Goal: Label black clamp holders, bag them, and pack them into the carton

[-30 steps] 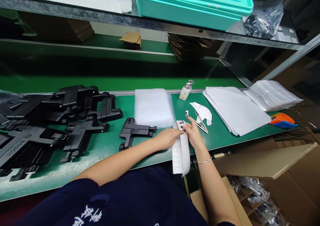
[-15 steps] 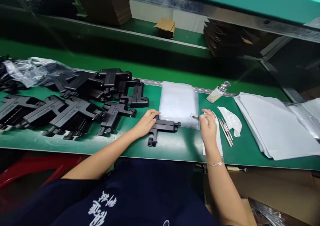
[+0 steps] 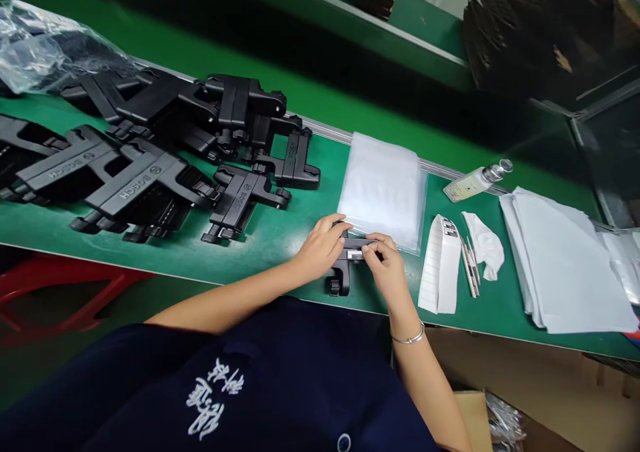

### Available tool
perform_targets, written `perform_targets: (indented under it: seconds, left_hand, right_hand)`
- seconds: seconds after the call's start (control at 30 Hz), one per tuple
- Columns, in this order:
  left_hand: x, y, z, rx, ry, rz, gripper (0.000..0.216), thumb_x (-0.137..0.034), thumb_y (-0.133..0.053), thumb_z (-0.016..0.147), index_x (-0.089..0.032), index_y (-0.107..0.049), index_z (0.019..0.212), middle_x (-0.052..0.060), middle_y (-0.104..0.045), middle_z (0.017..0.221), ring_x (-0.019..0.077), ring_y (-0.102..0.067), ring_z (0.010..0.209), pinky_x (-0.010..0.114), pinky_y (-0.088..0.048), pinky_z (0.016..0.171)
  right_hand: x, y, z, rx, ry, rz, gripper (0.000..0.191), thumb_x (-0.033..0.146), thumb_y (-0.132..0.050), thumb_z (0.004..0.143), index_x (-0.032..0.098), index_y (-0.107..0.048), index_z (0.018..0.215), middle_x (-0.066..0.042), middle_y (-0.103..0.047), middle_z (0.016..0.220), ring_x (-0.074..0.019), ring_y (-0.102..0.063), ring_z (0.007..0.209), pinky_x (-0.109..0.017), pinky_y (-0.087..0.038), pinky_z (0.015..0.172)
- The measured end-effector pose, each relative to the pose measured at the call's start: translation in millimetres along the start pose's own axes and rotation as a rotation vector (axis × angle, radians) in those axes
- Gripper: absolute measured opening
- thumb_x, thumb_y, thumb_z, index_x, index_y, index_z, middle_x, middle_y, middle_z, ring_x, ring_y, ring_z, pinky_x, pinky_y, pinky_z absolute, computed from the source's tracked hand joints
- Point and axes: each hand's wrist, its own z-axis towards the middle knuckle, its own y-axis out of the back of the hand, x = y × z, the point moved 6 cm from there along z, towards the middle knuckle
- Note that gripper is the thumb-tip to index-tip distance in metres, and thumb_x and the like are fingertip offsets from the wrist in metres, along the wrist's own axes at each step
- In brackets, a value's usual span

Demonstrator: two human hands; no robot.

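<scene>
A small black plastic part (image 3: 345, 265) lies near the front edge of the green bench (image 3: 280, 232). My left hand (image 3: 320, 247) is curled over its left end and grips it. My right hand (image 3: 386, 265) pinches a small silver label (image 3: 356, 255) against the top of the part. Just behind the part lies a stack of clear plastic bags (image 3: 384, 189). A white strip of label backing (image 3: 441, 263) rests on the bench to the right of my right hand.
Several larger black plastic housings (image 3: 145, 165) are spread over the left of the bench, with a crumpled clear bag (image 3: 45, 45) behind them. A small bottle (image 3: 476, 181), a white cloth (image 3: 484, 244), thin sticks (image 3: 470, 269) and white sheets (image 3: 565, 265) lie to the right.
My right hand left the label strip on the bench and came left onto the black part. My left hand closed over the part's left end. The view swung left and down.
</scene>
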Motion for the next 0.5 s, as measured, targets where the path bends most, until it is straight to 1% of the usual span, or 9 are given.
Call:
perform_targets:
  seconds: [0.23,0.5]
  left_hand:
    - [-0.2,-0.7,0.1,0.012,-0.005,-0.003,0.036,-0.016,-0.037,0.093,-0.017,-0.053,0.125,0.012,-0.043,0.139,0.0259,-0.039,0.131,0.046,-0.037,0.111]
    - [-2.0,1.4,0.6,0.016,0.005,0.005,0.036,-0.016,-0.037,0.092,-0.018,-0.053,0.124,0.011,-0.043,0.139,0.0262,-0.039,0.132,0.047,-0.039,0.11]
  right_hand:
    - [1.0,-3.5,-0.4,0.006,-0.029,-0.006,0.023,0.034,-0.056,0.084,0.022,-0.058,0.065,-0.008,-0.062,0.105,-0.0255,-0.054,0.107,-0.044,-0.037,0.096]
    - [2.4,-2.6,-0.9,0.004,-0.051,-0.004,0.022,0.033,-0.057,0.084,0.022,-0.058,0.065,-0.008,-0.062,0.106,-0.0252,-0.054,0.108,-0.044,-0.037,0.097]
